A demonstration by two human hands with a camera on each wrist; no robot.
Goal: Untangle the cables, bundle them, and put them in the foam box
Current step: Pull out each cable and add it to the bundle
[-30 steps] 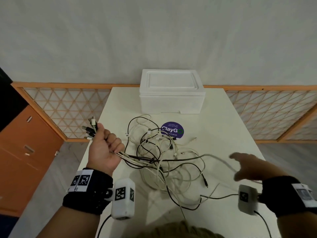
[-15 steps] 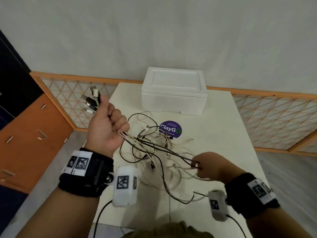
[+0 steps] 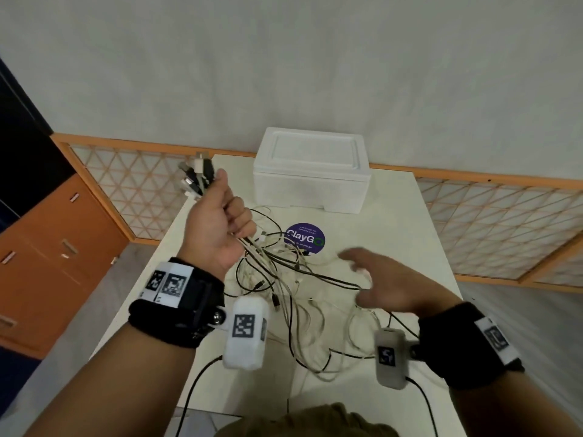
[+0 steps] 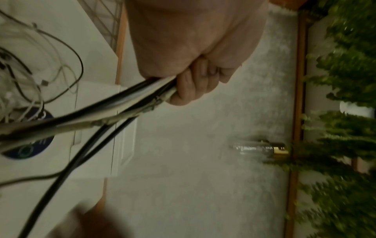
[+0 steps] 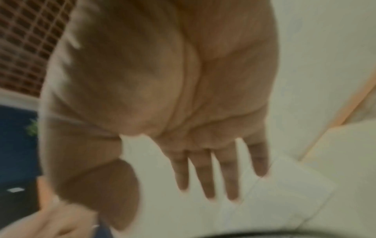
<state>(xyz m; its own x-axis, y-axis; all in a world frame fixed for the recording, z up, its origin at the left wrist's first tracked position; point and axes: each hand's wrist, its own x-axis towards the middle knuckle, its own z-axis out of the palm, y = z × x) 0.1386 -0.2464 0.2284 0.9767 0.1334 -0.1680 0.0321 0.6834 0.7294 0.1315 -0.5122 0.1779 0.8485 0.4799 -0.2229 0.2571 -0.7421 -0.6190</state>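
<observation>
A tangle of black and white cables [image 3: 284, 279] lies on the white table [image 3: 394, 234]. My left hand [image 3: 220, 225] is raised above the table's left side and grips a bunch of cable ends, whose plugs [image 3: 197, 178] stick out above the fist. In the left wrist view the cables [image 4: 114, 106] run taut from the curled fingers [image 4: 191, 87]. My right hand [image 3: 378, 279] hovers over the right of the tangle with fingers spread, holding nothing; its straight fingers [image 5: 209, 170] show in the right wrist view. The white foam box [image 3: 310, 175] stands lidded at the table's far end.
A round purple sticker [image 3: 304, 238] lies on the table in front of the box. An orange cabinet [image 3: 53, 247] stands on the left. A lattice railing [image 3: 492, 228] runs behind and to the right of the table.
My right hand has let go of the strands it pinched half a second ago and now is open over the tangle. The left hand still holds the raised bunch of ends.
</observation>
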